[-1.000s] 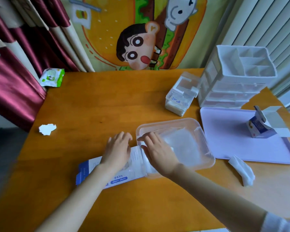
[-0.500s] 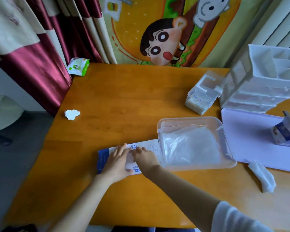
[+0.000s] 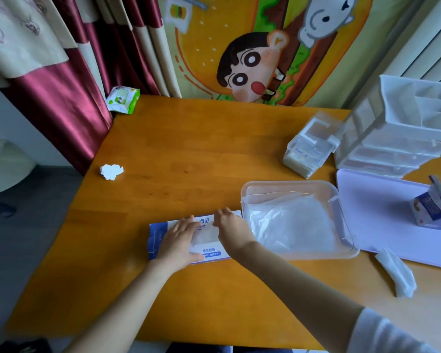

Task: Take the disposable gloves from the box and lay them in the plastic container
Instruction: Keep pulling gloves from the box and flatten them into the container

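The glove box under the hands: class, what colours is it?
The glove box is white with a blue end and blue lettering; the head view shows it.

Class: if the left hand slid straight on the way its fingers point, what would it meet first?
The left hand lies flat on the glove box, fingers aimed away and slightly right. Beyond the box's far edge the way looks free: only bare table, probably passing just left of the right hand.

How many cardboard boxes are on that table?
2. The glove box lies flat just left of the clear container; a small opened box stands on the lilac tray. Others could sit beyond the frame's right edge.
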`<action>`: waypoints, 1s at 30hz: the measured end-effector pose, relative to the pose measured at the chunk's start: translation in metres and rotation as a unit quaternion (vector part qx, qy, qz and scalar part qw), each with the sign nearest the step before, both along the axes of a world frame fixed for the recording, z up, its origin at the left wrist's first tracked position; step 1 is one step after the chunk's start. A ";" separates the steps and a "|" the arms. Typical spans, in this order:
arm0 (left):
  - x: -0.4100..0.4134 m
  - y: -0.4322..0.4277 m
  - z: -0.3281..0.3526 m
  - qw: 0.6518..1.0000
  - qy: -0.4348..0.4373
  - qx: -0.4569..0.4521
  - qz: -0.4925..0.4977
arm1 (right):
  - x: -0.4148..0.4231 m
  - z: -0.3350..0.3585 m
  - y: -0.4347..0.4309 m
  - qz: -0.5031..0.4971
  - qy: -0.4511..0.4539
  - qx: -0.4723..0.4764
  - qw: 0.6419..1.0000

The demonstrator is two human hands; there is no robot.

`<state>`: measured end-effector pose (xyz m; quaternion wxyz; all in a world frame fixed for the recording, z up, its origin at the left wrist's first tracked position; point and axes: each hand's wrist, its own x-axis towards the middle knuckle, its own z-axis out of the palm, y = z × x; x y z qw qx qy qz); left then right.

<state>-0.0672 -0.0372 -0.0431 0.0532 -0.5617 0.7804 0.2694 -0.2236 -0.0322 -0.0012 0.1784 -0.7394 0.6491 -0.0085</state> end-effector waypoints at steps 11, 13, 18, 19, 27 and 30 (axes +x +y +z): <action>0.001 0.001 -0.005 1.000 0.021 0.011 0.018 | 0.008 0.008 0.003 0.158 0.103 -0.074 0.979; 0.000 0.001 -0.004 1.000 0.018 0.015 0.018 | 0.010 0.012 0.002 0.149 0.096 -0.056 0.983; 0.000 0.001 0.000 1.000 0.012 0.002 0.012 | -0.010 0.025 -0.009 0.082 0.031 -0.071 0.994; -0.001 0.002 0.001 1.000 0.013 0.001 0.014 | -0.017 0.031 -0.013 0.063 0.020 -0.088 0.994; 0.000 0.000 0.002 1.000 0.005 0.022 -0.006 | -0.060 0.092 -0.035 -0.024 -0.036 -0.313 0.949; 0.000 -0.002 0.007 0.998 0.036 0.052 0.002 | -0.064 0.093 -0.030 -0.036 -0.078 -0.241 0.967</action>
